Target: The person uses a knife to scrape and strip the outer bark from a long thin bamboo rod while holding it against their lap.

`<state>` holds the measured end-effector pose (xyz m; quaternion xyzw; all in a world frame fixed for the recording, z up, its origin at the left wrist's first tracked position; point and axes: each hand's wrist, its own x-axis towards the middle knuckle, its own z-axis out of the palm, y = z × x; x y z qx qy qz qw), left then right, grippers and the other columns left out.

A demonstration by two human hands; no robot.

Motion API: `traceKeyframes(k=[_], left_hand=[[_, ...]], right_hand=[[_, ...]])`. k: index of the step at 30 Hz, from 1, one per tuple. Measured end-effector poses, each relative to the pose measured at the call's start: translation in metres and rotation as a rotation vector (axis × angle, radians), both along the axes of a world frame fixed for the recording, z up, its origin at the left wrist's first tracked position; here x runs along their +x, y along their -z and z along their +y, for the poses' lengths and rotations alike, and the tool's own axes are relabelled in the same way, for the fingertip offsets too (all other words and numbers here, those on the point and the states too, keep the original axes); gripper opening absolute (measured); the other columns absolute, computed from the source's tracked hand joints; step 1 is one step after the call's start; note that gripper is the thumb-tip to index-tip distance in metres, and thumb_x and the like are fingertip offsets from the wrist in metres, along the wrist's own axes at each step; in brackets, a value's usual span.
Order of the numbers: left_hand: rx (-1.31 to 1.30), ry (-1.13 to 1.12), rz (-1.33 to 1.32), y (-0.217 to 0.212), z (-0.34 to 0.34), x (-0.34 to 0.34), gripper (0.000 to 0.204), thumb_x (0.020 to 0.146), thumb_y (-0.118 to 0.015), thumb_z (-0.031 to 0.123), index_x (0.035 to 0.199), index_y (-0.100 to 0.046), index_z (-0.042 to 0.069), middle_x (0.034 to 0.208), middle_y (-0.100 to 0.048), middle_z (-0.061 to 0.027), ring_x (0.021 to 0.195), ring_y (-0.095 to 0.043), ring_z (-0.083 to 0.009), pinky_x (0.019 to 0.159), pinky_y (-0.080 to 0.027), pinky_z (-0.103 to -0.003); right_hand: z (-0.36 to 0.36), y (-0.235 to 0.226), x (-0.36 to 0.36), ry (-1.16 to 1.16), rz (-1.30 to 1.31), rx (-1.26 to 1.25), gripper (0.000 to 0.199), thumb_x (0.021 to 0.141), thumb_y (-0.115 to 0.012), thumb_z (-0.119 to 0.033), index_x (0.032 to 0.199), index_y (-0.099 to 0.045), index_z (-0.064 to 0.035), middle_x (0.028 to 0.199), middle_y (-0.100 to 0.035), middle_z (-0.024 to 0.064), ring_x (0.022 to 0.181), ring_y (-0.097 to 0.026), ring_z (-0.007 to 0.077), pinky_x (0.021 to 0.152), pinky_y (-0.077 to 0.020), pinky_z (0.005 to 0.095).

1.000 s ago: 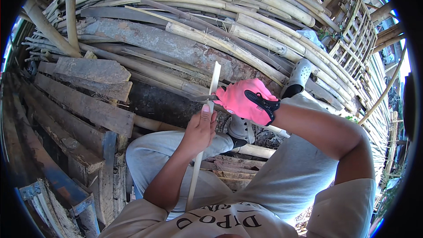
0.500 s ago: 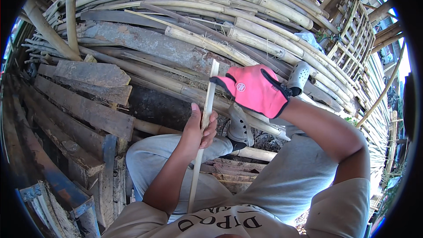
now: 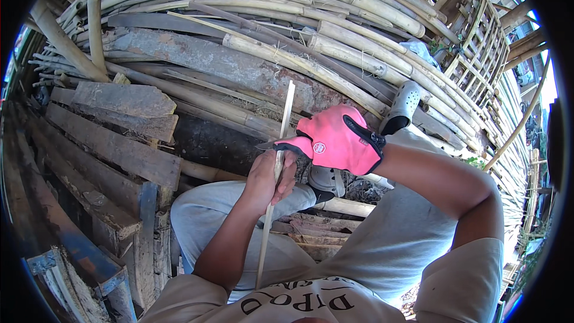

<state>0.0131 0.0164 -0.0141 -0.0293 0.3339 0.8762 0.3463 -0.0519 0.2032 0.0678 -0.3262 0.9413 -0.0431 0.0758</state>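
A pale, slender bamboo strip [image 3: 287, 110] stands nearly upright before my body, its lower end against my shirt. Bare, my left hand [image 3: 266, 178] is closed round its middle. My right hand [image 3: 342, 141], in a pink glove with black trim, is closed and pressed against the strip just above my left fingers. From under the glove a thin grey knife blade [image 3: 266, 145] sticks out to the left, across the strip. The glove hides the knife's handle.
Long bamboo poles [image 3: 341, 0] lie stacked across the far side. Weathered wooden boards [image 3: 119, 143] fill the left, and a rusty flat plank [image 3: 197, 57] lies ahead. At the right rear leans a bamboo lattice [image 3: 478, 54]. My legs are bent, with grey clogs [image 3: 407, 103] on my feet.
My right hand has slid down the strip from near its top, toward my body, to meet my left hand. The blade now shows left of the strip. My left hand stays put.
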Motion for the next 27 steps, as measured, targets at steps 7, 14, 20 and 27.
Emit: traceKeyframes(k=[7,14,20,27], left_hand=[[-0.177,-0.122,0.050,-0.002,0.004,0.009,0.031,0.108,-0.035,0.030,0.090,-0.048,0.008,0.052,-0.038,0.0002,0.037,-0.033,-0.0080,0.033,-0.026,-0.024],[-0.281,-0.180,0.113,-0.011,0.010,0.017,0.035,0.110,-0.033,0.033,0.091,-0.048,0.008,0.052,-0.036,-0.0007,0.034,-0.030,-0.0088,0.033,-0.025,-0.025],[-0.259,-0.156,0.101,-0.015,0.009,0.018,0.043,0.109,-0.032,0.044,0.088,-0.046,0.009,0.052,-0.036,0.0001,0.035,-0.030,-0.0076,0.033,-0.025,-0.025],[-0.312,-0.068,0.126,-0.016,0.021,0.025,0.050,0.108,-0.028,0.050,0.085,-0.044,0.009,0.049,-0.035,0.0003,0.033,-0.029,-0.0080,0.032,-0.023,-0.025]], right_hand=[[-0.023,-0.014,0.007,0.094,-0.107,0.156,0.046,0.089,-0.057,-0.054,0.084,-0.064,-0.0096,0.069,-0.065,0.0136,0.068,-0.068,0.0359,0.059,-0.0521,0.0492],[-0.019,-0.009,-0.004,-0.011,-0.135,0.224,0.072,0.087,-0.042,-0.077,0.075,-0.062,-0.0088,0.065,-0.063,0.0129,0.066,-0.067,0.0356,0.057,-0.0513,0.0486],[-0.012,-0.019,-0.034,0.283,0.126,0.034,0.067,0.093,-0.043,-0.069,0.070,-0.064,-0.0095,0.063,-0.064,0.0149,0.063,-0.067,0.0332,0.056,-0.0517,0.0449],[0.023,-0.019,-0.065,0.213,0.685,-0.187,0.030,0.102,-0.047,-0.027,0.116,-0.070,-0.0148,0.070,-0.067,0.0151,0.064,-0.067,0.0337,0.053,-0.0523,0.0425]])
